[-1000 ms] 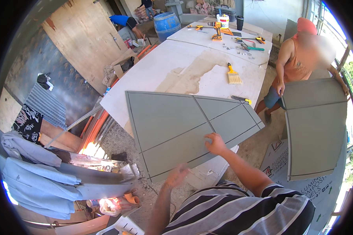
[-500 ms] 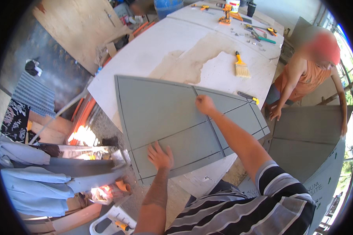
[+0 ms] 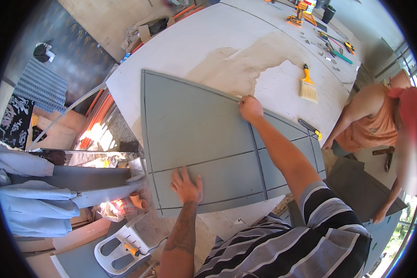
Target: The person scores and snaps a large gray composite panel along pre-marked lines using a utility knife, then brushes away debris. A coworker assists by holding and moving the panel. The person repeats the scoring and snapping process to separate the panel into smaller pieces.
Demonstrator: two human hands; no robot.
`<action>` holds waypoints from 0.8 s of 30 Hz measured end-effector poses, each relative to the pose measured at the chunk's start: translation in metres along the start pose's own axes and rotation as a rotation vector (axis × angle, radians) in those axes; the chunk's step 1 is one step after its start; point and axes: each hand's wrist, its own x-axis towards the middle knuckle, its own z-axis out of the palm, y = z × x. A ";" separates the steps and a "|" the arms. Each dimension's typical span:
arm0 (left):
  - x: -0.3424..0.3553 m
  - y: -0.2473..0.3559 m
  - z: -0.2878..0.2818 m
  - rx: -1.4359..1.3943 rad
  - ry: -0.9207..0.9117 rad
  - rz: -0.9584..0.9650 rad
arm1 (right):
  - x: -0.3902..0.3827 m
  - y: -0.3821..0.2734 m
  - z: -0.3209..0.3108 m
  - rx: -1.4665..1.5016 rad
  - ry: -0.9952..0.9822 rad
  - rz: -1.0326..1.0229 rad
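A grey sheet panel [image 3: 194,125], crossed by dark straight lines or grooves, lies on the white table. My left hand [image 3: 187,186] rests on its near left part, fingers spread and palm down, just below a long cross line. At the far edge, my right hand [image 3: 251,109] is closed at the upper end of a dark line running toward me. Its fingertips meet the panel's edge, and whatever they pinch is hidden. To the right of that hand, a utility knife [image 3: 310,129] with a yellow end lies by the panel's edge.
The white table [image 3: 171,55] bears a wet brown stain, a paintbrush [image 3: 307,85], an orange drill [image 3: 297,15] and green-handled pliers [image 3: 340,56]. At the right, a co-worker in orange [image 3: 370,116] bends beside dark grey panels [image 3: 356,183]. A white plastic chair [image 3: 120,250] stands lower left.
My right hand has slid away from me along the dark line to the panel's far edge. My left hand stays flat. The co-worker has bent lower, and the grey panel there has shifted down.
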 end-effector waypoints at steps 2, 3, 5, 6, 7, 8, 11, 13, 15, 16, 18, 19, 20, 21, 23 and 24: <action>0.000 -0.001 0.001 -0.012 0.011 0.007 | 0.000 0.001 0.001 -0.023 0.002 -0.034; 0.000 -0.001 0.001 -0.018 0.014 0.010 | -0.002 0.000 0.003 -0.034 0.006 -0.058; -0.001 -0.002 0.001 -0.013 0.022 0.009 | -0.005 0.004 0.007 -0.042 0.033 -0.129; -0.001 -0.001 0.001 -0.012 0.025 0.012 | -0.004 0.009 0.008 -0.040 0.056 -0.175; -0.001 -0.001 0.001 -0.015 0.032 0.019 | -0.004 0.013 0.010 -0.038 0.079 -0.221; -0.001 -0.001 0.001 -0.018 0.038 0.023 | -0.005 0.012 0.010 -0.039 0.075 -0.228; -0.002 0.000 0.000 -0.015 0.044 0.027 | -0.001 0.014 0.010 -0.063 0.062 -0.262; -0.001 0.002 0.000 -0.019 0.042 0.034 | 0.007 0.019 0.009 -0.105 0.048 -0.303; 0.000 0.001 -0.001 -0.025 0.046 0.034 | 0.012 0.016 0.005 -0.143 -0.013 -0.315; -0.001 0.000 0.000 -0.021 0.044 0.032 | 0.014 0.015 0.003 -0.162 -0.044 -0.320; -0.001 0.000 0.000 -0.018 0.046 0.033 | 0.019 0.017 0.001 -0.232 -0.073 -0.368; -0.001 0.000 0.001 -0.020 0.044 0.033 | 0.020 0.018 0.001 -0.268 -0.088 -0.393; -0.002 0.000 0.000 -0.021 0.043 0.030 | 0.020 0.018 0.001 -0.290 -0.101 -0.400; -0.002 0.000 -0.001 -0.021 0.042 0.026 | 0.020 0.017 0.001 -0.313 -0.115 -0.407; -0.001 0.000 -0.002 -0.036 0.040 0.027 | 0.020 0.015 0.000 -0.348 -0.136 -0.405; 0.000 0.001 -0.004 -0.042 0.038 0.028 | 0.020 0.013 -0.002 -0.361 -0.143 -0.395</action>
